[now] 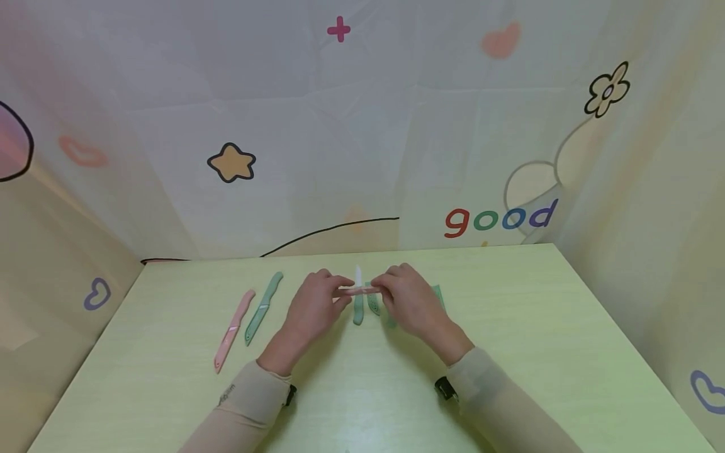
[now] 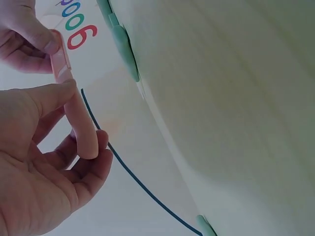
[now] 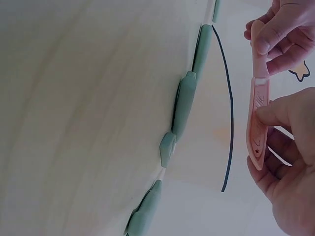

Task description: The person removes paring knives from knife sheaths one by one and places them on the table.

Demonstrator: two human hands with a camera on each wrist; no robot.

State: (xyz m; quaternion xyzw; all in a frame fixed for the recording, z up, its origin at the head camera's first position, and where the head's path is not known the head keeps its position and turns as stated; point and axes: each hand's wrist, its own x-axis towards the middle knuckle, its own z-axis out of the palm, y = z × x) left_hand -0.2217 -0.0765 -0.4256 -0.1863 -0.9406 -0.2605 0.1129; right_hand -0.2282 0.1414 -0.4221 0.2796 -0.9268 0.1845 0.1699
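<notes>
The left hand (image 1: 315,306) pinches a pink knife (image 3: 260,91) by its handle (image 2: 81,118), the right hand (image 1: 415,303) by its sheath (image 3: 257,132). Two leftward knives (image 1: 259,314) lie sheathed, one green knife (image 1: 359,308) bare.

A pale yellow-green table (image 1: 566,365) has faint wood lines on its top. Behind it hangs a pale cloth (image 1: 351,126) with creases and pictures: an orange star (image 1: 231,163), a pink plus (image 1: 338,29), a soft red heart (image 1: 501,41) and a flower (image 1: 608,90). The word "good" (image 1: 513,218) is in red, green, blue and purple. More cloth hangs at the left and right sides. The light is soft, and the back cloth looks grey up high
</notes>
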